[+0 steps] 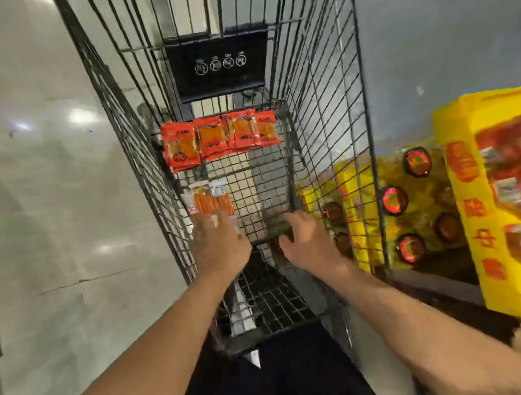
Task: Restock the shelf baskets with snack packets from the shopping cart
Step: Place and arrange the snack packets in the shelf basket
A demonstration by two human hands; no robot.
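Fingers (213,223) of my left hand (220,244) spread flat over a clear sausage packet (212,200) on the cart (320,89) floor; my right hand (305,240) curls near the mesh, grip unclear. Orange packets (219,136) lie farther in; yellow boxes (511,188) stand right.
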